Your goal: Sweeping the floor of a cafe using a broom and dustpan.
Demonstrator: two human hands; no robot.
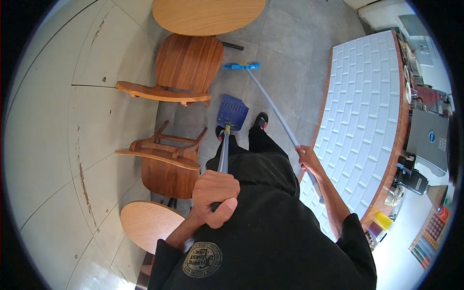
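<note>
My left hand (216, 197) is wrapped round the top of the handle of a long-handled dustpan (232, 111). Its dark blue pan rests on the grey floor in front of my feet, joined to the pole by a yellow piece. My right hand (308, 159) grips the pale metal pole of a broom (276, 107), part way down from its upper end. The broom's blue head (241, 65) is on the floor beyond the dustpan, near a chair, its pole slanting from my right side. Any dirt in the pan is too small to make out.
On the left, two wooden chairs (189, 60) and round wooden tables (208, 17) line a scuffed pale wall (116, 121). To the right runs a white-tiled counter (360, 106) with a wooden edge, holding a laptop (427, 140) and dishes. Grey floor tiles (285, 53) stretch between them.
</note>
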